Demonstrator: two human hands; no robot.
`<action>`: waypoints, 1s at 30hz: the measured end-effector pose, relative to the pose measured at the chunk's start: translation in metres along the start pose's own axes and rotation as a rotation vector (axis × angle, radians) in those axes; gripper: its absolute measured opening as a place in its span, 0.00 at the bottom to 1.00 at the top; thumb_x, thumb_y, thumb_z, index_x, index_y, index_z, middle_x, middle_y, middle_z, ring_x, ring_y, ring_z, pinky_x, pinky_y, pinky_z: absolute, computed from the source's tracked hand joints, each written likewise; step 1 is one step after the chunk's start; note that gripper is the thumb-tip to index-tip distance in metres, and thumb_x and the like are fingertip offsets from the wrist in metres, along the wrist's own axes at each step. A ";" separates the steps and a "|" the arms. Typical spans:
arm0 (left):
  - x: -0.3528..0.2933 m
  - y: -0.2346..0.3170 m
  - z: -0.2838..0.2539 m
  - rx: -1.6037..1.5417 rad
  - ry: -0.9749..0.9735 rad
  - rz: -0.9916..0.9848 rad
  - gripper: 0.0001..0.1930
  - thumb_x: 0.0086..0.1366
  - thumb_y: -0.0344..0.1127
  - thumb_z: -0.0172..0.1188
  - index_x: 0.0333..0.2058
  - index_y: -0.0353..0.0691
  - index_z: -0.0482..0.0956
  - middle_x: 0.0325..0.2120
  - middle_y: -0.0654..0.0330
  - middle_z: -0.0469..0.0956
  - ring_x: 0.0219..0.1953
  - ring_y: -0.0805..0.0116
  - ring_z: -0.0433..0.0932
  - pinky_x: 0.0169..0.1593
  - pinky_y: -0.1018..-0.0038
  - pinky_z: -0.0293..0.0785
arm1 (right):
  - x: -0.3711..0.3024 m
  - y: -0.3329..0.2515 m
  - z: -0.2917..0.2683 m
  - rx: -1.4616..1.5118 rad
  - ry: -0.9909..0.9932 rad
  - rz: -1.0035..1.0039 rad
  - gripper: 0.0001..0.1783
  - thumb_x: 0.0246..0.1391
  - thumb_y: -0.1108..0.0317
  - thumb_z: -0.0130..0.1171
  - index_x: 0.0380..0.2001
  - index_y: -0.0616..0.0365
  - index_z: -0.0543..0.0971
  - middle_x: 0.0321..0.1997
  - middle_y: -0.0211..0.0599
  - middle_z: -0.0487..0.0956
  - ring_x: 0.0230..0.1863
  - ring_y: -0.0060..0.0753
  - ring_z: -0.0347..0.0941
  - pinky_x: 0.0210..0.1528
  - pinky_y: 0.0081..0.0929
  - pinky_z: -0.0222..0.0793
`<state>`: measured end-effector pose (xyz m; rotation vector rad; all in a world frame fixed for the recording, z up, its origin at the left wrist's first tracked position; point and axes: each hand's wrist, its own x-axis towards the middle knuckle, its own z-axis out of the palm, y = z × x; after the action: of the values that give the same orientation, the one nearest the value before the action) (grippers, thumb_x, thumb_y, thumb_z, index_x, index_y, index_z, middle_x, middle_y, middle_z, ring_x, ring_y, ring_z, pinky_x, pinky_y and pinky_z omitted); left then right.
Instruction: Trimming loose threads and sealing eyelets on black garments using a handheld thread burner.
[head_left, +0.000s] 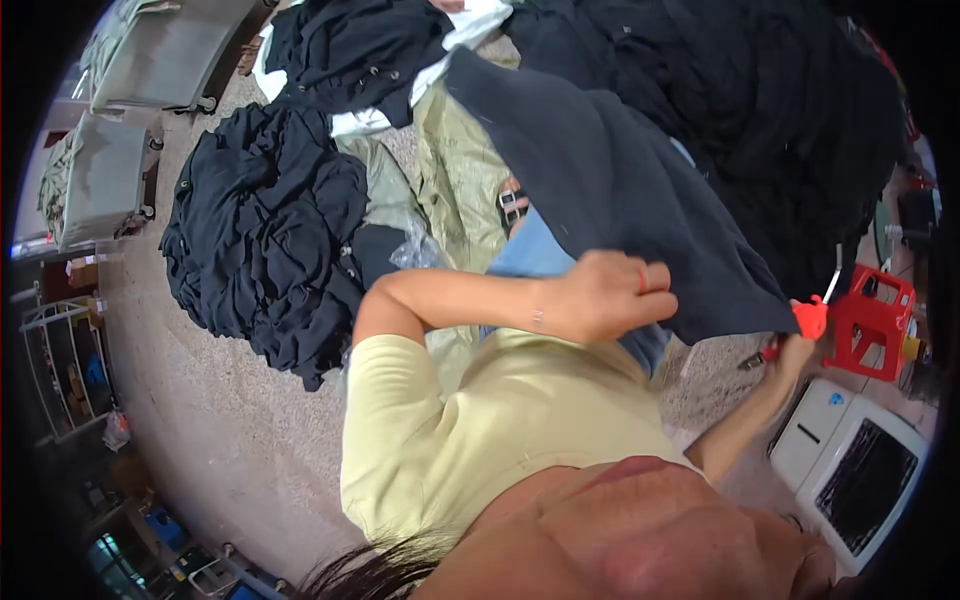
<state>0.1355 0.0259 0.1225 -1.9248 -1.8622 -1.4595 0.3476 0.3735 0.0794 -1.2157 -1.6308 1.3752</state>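
Head view: trolleys (110,185) with folded cloth

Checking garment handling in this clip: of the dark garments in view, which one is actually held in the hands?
The dark garment stretched across the lap: the left hand grips its lower edge, the right hand its corner. The dark pile on the floor lies untouched.
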 end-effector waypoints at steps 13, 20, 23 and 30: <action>-0.167 -0.126 0.013 -0.950 0.491 -1.874 0.22 0.72 0.51 0.52 0.55 0.42 0.75 0.50 0.56 0.77 0.50 0.68 0.75 0.56 0.70 0.69 | 0.041 0.139 0.010 -0.400 -0.296 0.099 0.23 0.45 0.65 0.75 0.44 0.59 0.79 0.31 0.27 0.77 0.31 0.22 0.72 0.37 0.22 0.69; -0.153 -0.185 0.040 -1.306 1.056 -1.125 0.32 0.68 0.54 0.57 0.67 0.63 0.56 0.38 0.67 0.79 0.44 0.63 0.78 0.47 0.61 0.75 | -0.040 -0.024 0.145 -0.648 -0.182 -0.524 0.47 0.38 0.48 0.78 0.60 0.54 0.71 0.59 0.41 0.76 0.54 0.43 0.77 0.54 0.34 0.71; -0.114 -0.186 0.025 -1.482 1.067 -0.991 0.39 0.68 0.35 0.57 0.70 0.70 0.46 0.50 0.64 0.75 0.50 0.59 0.78 0.52 0.53 0.76 | -0.031 -0.021 0.192 -0.610 -0.503 -0.652 0.52 0.37 0.49 0.78 0.65 0.47 0.64 0.53 0.50 0.78 0.56 0.55 0.74 0.56 0.42 0.69; -0.067 -0.137 -0.017 -1.263 1.086 -0.762 0.20 0.67 0.23 0.53 0.56 0.44 0.67 0.49 0.57 0.77 0.50 0.62 0.79 0.55 0.62 0.76 | -0.022 -0.057 0.173 -0.338 -0.743 -0.464 0.26 0.45 0.70 0.72 0.50 0.60 0.77 0.42 0.32 0.80 0.42 0.28 0.76 0.49 0.26 0.70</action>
<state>0.0281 0.0007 0.0157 0.0618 -1.0628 -3.3544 0.1844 0.2920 0.0987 -0.4155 -2.5407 1.3467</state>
